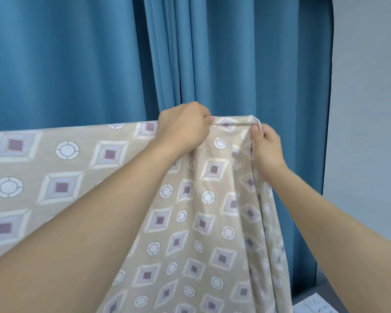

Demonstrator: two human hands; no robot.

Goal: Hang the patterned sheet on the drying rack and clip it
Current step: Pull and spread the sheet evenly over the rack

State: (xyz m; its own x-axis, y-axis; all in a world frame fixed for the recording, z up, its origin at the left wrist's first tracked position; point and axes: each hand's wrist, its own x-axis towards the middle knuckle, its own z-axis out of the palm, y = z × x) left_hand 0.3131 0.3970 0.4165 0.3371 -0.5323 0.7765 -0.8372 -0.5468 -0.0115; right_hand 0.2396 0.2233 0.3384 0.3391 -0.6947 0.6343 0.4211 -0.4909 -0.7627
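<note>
The patterned sheet (pixel 61 177) is draped over something straight and level that runs left to right in front of a blue curtain (pixel 77 64); that top edge is presumably a bar of the drying rack, though the bar itself is hidden under the cloth. On the left the sheet lies flat and smooth along this line. Moving right, the left hand (pixel 183 127) sits on the top edge with its fingers curled, pinching the fold of the cloth. Just beside it, at the sheet's right end, the right hand (pixel 266 145) pinches the bunched corner between thumb and fingers, and from there the cloth falls in loose folds toward the floor. So the sheet's long axis follows the top edge, both hands are close together at its right end, and the right hand is nearer the corner. No clip is in view and no container either. A grey wall (pixel 370 109) stands right of the curtain. Judging from this, the corner needs spreading rightward along the edge before clipping.
</note>
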